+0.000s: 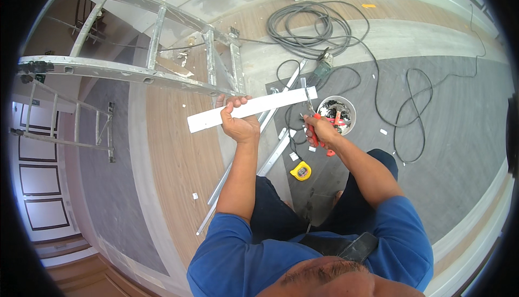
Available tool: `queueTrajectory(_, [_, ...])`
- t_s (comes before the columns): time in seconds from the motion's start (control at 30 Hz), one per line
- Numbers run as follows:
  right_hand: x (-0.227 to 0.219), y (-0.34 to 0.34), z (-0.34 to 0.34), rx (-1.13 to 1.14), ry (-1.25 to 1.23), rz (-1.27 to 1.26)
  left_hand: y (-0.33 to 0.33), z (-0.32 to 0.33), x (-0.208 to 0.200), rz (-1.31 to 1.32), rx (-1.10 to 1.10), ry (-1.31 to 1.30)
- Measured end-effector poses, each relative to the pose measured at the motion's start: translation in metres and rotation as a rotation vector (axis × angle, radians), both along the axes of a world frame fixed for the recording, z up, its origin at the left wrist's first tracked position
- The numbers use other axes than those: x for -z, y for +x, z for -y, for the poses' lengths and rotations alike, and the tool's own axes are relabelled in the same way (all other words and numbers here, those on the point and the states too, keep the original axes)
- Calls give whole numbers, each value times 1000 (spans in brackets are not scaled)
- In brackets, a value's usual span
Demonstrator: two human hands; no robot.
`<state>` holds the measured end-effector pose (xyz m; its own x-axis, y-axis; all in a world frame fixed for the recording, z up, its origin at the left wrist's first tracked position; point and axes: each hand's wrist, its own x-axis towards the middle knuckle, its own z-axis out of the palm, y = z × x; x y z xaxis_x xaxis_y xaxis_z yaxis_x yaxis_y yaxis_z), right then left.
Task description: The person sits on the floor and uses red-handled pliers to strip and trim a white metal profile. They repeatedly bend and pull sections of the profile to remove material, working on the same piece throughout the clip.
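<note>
My left hand (241, 123) is closed around a long flat white strip (273, 101), held up off the floor and slanting up to the right. In my right hand (325, 131) are red-handled snips (316, 117), with the fingers wrapped round the handles. Their metal jaws are at the strip's right end; whether they bite into it I cannot tell. Just beyond my right hand stands a round white bucket (353, 114) with dark-smeared tools and red handles inside. A yellow tape measure (300, 171) lies on the floor between my knees and the strip.
An aluminium ladder (113, 70) lies at the far left. Thin white and metal profiles (275, 152) run along the floor under the strip. A green power tool (323, 69) lies past the bucket, near a coiled grey cable (289, 27). Small white offcuts (383, 131) are scattered around.
</note>
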<state>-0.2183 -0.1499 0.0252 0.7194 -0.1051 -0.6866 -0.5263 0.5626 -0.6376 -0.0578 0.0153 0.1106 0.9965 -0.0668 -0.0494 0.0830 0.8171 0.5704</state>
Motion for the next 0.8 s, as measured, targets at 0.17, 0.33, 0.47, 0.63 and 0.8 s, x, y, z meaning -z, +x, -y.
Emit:
queueTrajectory(0.17, [3, 2, 2, -69, -110, -30, 1, -1, -6, -36, 28, 114])
queueTrajectory(0.33, [7, 0, 11, -152, 9, 12, -5, -1, -10, -46, 42, 158])
queueTrajectory(0.47, [8, -1, 14, -143, -4, -44, -7, 0, -13, -33, 59, 151])
queueTrajectory(0.63, [12, 1, 9, -116, -18, -76, -11, 4, -14, -46, 31, 204])
queueTrajectory(0.8, [15, -1, 3, -54, 38, -33, -11, 5, -15, -71, 22, 176])
